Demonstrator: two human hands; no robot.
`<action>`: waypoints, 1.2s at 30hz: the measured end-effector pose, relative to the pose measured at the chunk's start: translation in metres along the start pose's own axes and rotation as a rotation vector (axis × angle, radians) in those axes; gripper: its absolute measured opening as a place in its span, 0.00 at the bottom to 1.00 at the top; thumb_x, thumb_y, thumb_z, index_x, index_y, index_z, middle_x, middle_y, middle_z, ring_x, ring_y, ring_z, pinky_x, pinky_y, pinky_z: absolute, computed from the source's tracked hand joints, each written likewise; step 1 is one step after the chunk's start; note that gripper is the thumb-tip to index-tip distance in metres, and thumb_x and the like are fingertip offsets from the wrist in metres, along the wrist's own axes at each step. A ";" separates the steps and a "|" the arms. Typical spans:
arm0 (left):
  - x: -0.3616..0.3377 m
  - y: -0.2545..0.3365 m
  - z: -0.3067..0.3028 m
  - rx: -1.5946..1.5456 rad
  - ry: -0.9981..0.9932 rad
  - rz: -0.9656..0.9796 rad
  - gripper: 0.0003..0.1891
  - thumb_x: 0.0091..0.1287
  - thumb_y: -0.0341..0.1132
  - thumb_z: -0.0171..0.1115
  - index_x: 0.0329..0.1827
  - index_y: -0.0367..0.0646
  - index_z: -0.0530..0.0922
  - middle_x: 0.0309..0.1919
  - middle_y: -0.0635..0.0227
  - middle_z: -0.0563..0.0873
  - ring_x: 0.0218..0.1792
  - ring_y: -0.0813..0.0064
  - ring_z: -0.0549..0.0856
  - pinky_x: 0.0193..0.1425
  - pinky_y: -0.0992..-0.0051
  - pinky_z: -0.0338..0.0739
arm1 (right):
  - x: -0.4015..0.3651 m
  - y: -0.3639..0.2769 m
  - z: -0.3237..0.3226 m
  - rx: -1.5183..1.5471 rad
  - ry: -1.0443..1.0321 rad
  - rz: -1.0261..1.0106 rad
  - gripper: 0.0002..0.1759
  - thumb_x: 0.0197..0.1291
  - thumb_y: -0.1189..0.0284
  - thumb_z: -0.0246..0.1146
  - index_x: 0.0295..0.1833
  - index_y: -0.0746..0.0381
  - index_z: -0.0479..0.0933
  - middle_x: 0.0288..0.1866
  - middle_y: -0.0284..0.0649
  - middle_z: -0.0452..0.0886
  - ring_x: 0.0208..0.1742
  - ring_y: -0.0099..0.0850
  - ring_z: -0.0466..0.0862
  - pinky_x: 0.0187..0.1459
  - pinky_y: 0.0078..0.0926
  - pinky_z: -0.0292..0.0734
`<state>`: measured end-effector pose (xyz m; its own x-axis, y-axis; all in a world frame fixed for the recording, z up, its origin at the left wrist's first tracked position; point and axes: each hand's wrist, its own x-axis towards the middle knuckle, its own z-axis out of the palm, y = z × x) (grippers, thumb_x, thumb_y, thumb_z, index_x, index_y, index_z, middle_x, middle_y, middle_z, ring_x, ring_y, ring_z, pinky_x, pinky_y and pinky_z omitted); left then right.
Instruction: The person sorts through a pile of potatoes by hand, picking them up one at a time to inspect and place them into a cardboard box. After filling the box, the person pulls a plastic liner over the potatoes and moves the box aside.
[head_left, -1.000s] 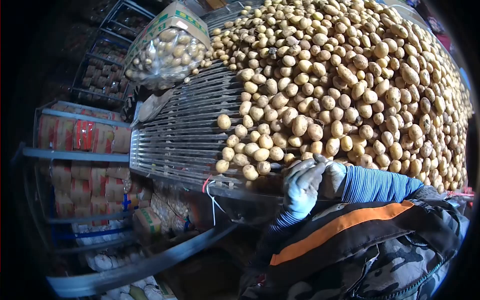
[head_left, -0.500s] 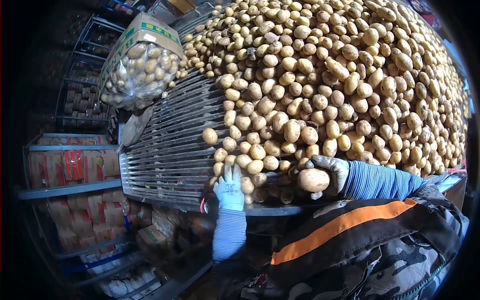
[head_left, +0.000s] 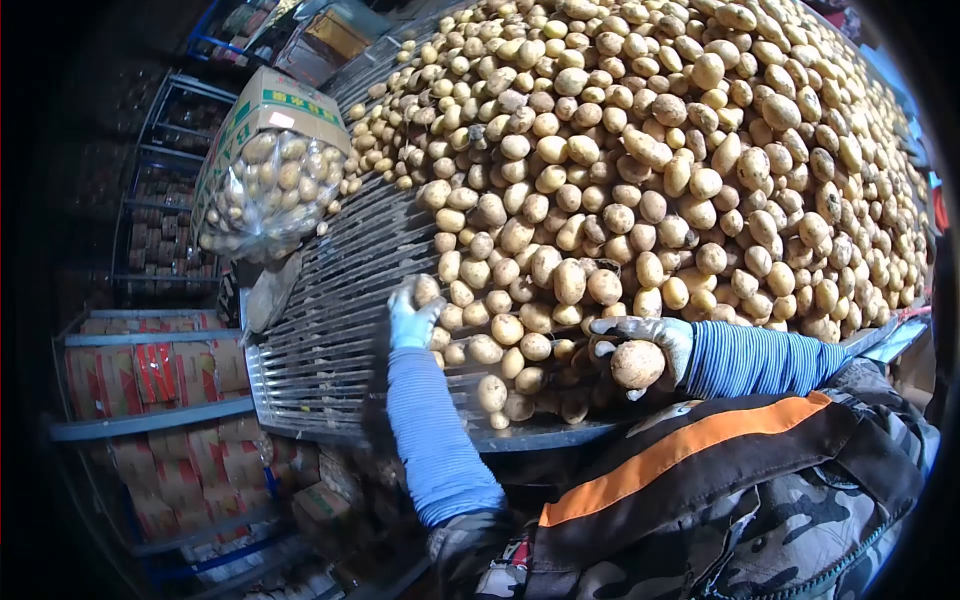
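My left grip (head_left: 411,322) is closed on a small potato (head_left: 427,290) above the slatted bench (head_left: 330,300) – right grip (head_left: 672,342) cradles a bigger potato (head_left: 637,365) near the front edge. Tip: curl the fingers softly – hard squeezing could bruise skins.

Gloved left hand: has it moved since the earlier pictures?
Yes: the gloved left hand has moved toward the left end of the slatted table, farther in from its near edge.
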<state>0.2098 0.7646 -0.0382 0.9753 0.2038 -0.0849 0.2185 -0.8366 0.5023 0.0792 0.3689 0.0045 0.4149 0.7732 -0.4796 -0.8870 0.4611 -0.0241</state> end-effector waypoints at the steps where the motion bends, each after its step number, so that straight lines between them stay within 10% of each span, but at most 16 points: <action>1: 0.003 0.016 0.005 0.082 -0.071 -0.064 0.33 0.45 0.33 0.78 0.57 0.39 0.76 0.61 0.50 0.71 0.62 0.55 0.73 0.67 0.64 0.69 | -0.002 0.000 0.000 -0.008 -0.027 -0.019 0.19 0.70 0.60 0.54 0.64 0.49 0.71 0.52 0.31 0.81 0.46 0.32 0.84 0.34 0.39 0.83; 3: 0.012 0.025 0.010 0.215 -0.039 -0.112 0.36 0.46 0.33 0.78 0.61 0.35 0.73 0.58 0.51 0.74 0.56 0.57 0.77 0.63 0.65 0.73 | -0.005 -0.002 -0.001 -0.028 -0.083 -0.061 0.20 0.70 0.61 0.53 0.66 0.49 0.70 0.52 0.31 0.80 0.48 0.31 0.83 0.35 0.37 0.83; 7: -0.036 0.052 0.000 -1.086 -0.032 -0.050 0.32 0.55 0.31 0.69 0.64 0.36 0.69 0.54 0.61 0.79 0.46 0.69 0.81 0.53 0.72 0.77 | -0.001 -0.002 -0.019 -0.082 -0.172 -0.135 0.22 0.70 0.63 0.54 0.68 0.48 0.67 0.54 0.33 0.80 0.49 0.29 0.83 0.36 0.34 0.85; 9: -0.076 0.093 0.009 -1.596 -0.214 0.123 0.34 0.57 0.38 0.66 0.66 0.35 0.66 0.62 0.50 0.72 0.60 0.53 0.75 0.63 0.48 0.72 | -0.009 0.004 -0.010 -0.250 -0.092 -0.331 0.28 0.69 0.65 0.56 0.73 0.49 0.60 0.61 0.38 0.77 0.51 0.32 0.82 0.42 0.36 0.84; 14: -0.151 0.192 0.049 -1.984 -0.717 0.223 0.35 0.59 0.40 0.63 0.69 0.36 0.63 0.67 0.46 0.67 0.66 0.46 0.68 0.69 0.44 0.62 | -0.031 0.007 -0.023 -0.096 -0.149 -0.458 0.38 0.65 0.67 0.61 0.77 0.52 0.52 0.61 0.44 0.76 0.56 0.36 0.81 0.54 0.39 0.80; 18: -0.183 0.236 0.073 -2.033 -0.973 0.186 0.36 0.61 0.40 0.60 0.72 0.37 0.60 0.71 0.42 0.61 0.71 0.36 0.59 0.73 0.39 0.50 | -0.083 0.014 -0.045 0.019 -0.281 -0.553 0.37 0.65 0.58 0.61 0.75 0.54 0.55 0.62 0.47 0.74 0.55 0.40 0.81 0.51 0.40 0.82; 21: -0.199 0.251 0.098 -1.963 -1.111 0.150 0.35 0.61 0.30 0.58 0.74 0.41 0.58 0.70 0.44 0.64 0.67 0.40 0.66 0.68 0.43 0.61 | -0.110 0.023 -0.077 0.208 -0.237 -0.598 0.37 0.65 0.44 0.55 0.67 0.62 0.66 0.57 0.47 0.79 0.52 0.40 0.83 0.48 0.45 0.84; 29: -0.273 0.339 0.202 -1.695 -1.682 -0.097 0.31 0.64 0.34 0.62 0.71 0.44 0.63 0.65 0.49 0.72 0.55 0.54 0.79 0.54 0.58 0.79 | -0.220 0.070 -0.170 0.376 -0.200 -1.021 0.36 0.58 0.65 0.67 0.71 0.49 0.61 0.61 0.50 0.74 0.60 0.52 0.77 0.55 0.54 0.79; 31: -0.329 0.378 0.209 -1.455 -1.526 -0.207 0.29 0.59 0.44 0.65 0.60 0.39 0.69 0.48 0.59 0.80 0.37 0.68 0.80 0.44 0.74 0.80 | -0.258 0.089 -0.190 0.385 -0.216 -1.091 0.35 0.58 0.67 0.68 0.70 0.48 0.62 0.60 0.49 0.75 0.59 0.51 0.79 0.53 0.54 0.79; 36: -0.372 0.406 0.280 -1.133 -1.825 -0.172 0.28 0.57 0.37 0.70 0.59 0.40 0.70 0.49 0.55 0.80 0.41 0.64 0.84 0.39 0.71 0.82 | -0.292 0.136 -0.266 0.503 -0.085 -1.128 0.33 0.59 0.45 0.61 0.60 0.58 0.72 0.47 0.48 0.82 0.45 0.43 0.85 0.41 0.42 0.85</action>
<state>-0.0556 0.2070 -0.0437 0.0408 -0.9397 -0.3395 0.8509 -0.1454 0.5048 -0.2164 0.0896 -0.0923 0.9248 -0.1476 -0.3507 0.1434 0.9889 -0.0380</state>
